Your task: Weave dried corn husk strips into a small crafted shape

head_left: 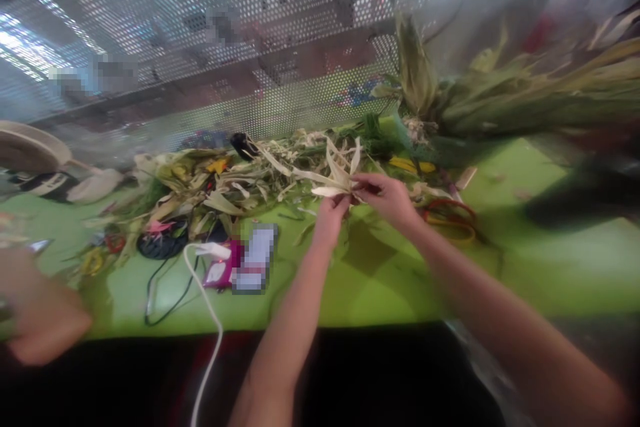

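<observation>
Above green table (390,293), 2 hands (330,219) (389,197) pinching papery, pointed husks (340,177)

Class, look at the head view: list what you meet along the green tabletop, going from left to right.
Another person's arm → black round item → magenta item → left hand → right hand → red and yellow loops.

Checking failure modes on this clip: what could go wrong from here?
1. The pale strips look thin and are pinched at the fingertips of the left hand and right hand; one might tear or slip.
2. The white cable hangs over the near edge of the table, beside the left forearm; it could get snagged.
3. The loose husks lie piled close by; the strips might tangle with them.
</observation>
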Demonstrator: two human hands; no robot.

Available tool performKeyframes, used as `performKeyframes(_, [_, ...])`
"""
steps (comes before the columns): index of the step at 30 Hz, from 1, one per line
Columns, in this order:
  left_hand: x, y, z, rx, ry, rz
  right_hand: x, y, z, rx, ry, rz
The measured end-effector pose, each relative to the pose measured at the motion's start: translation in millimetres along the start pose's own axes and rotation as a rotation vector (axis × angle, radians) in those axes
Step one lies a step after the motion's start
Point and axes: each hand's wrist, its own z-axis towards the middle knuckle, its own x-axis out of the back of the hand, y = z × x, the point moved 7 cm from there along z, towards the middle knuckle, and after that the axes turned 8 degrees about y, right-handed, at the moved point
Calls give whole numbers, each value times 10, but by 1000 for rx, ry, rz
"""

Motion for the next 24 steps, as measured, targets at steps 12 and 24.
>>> performKeyframes(12, [-14,-16,-6,155,-9,-269,66,-65,39,138,-44,-244])
performKeyframes(24, [25,17,-48,123,35,-126,29,-172,7,228,-62,-307])
